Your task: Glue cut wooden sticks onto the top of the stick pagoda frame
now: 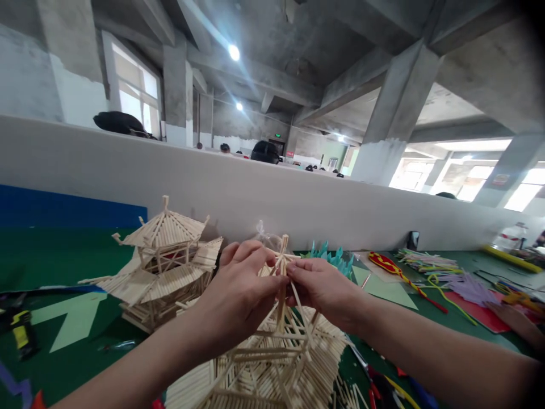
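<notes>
A pavilion model of thin wooden sticks (272, 355) stands in front of me, its upper roof an open frame. From its peak rises a short bundled post (284, 244), where several sticks meet. My left hand (244, 287) is closed at this joint, thumb and fingers pinching a wooden stick from the left. Opposite it, my right hand (326, 287) pinches a wooden stick at the same joint between thumb and forefinger. The fingers partly hide the joint. A tiered stick pagoda (164, 230) with a covered roof stands to the left.
A white partition (238, 193) runs behind the green table (38, 255). At left lies a yellow-and-black cutter (22, 335). Turquoise paper spikes (330, 258), a red-and-yellow braided piece (394, 267) and purple strips (470, 289) lie at right. Another person's hand (517, 321) rests at far right.
</notes>
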Available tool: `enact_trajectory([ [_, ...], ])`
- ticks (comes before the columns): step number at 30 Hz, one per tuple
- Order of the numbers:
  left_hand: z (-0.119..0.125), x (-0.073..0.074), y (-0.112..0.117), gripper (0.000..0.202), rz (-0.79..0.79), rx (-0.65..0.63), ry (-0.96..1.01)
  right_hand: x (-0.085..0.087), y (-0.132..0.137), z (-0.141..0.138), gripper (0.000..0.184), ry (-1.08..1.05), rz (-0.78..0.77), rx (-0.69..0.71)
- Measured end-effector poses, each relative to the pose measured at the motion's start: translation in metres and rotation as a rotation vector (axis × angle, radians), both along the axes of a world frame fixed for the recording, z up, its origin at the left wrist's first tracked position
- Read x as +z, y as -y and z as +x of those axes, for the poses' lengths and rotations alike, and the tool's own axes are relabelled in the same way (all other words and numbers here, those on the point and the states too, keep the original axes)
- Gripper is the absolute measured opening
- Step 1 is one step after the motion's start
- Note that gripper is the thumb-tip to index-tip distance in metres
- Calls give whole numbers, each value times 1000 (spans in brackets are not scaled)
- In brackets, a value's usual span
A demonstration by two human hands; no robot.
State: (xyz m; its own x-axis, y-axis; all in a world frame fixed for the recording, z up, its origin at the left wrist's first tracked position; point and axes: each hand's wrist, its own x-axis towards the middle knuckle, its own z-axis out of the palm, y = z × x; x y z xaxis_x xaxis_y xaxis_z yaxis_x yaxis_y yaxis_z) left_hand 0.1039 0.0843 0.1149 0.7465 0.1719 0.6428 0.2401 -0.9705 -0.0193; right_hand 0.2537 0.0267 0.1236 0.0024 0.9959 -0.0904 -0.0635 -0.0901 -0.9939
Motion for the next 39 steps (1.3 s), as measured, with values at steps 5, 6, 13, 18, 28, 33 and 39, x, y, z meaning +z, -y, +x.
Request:
enact_trajectory([
  [5,3,-2,-1,24,-12,-6,17,-1,1,1,25,-14,-28,-22],
  [6,3,-2,-1,24,-8,-5,25,-2,1,2,25,-18,-26,-24],
  [13,4,-4,0,23,-1,19,27,-4,0,3,28,-30,-35,-57],
  [18,4,-4,0,24,-11,27,37,-3,-1,2,28,-36,-38,-66],
  [28,4,-5,0,24,-10,42,35,-3,-1,3,28,-41,-41,-65],
  [33,4,-7,-2,23,-7,23,41,-2,-2,1,26,-31,-27,-62],
  [39,4,-6,-2,25,-23,6,61,-1,-2,0,27,17,-26,-95],
])
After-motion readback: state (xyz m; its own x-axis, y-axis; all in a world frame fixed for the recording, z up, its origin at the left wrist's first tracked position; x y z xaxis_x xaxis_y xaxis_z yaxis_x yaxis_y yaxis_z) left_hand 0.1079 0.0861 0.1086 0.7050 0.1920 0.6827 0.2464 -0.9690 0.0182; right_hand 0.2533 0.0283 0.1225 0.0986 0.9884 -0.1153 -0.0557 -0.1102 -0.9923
